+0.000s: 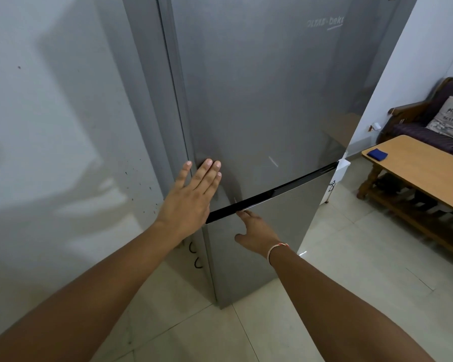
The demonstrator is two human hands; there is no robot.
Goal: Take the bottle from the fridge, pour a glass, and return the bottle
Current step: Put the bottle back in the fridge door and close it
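Observation:
The grey fridge [259, 100] stands in front of me with both doors shut. A black slot [272, 193] runs between its upper door and its lower door [280, 231]. My left hand [191, 197] lies flat on the upper door near its left edge, fingers spread and holding nothing. My right hand [256, 231], with a thread bracelet at the wrist, reaches up so its fingertips touch the lower edge of the slot; the thumb sticks out to the left. No bottle or glass is in view.
A pale wall [63, 126] is close on the left. At the right stands a wooden table [429, 173] with a blue cloth [377, 154], and behind it a dark sofa [429, 121] with a cushion. Pale floor tiles [338, 283] lie below.

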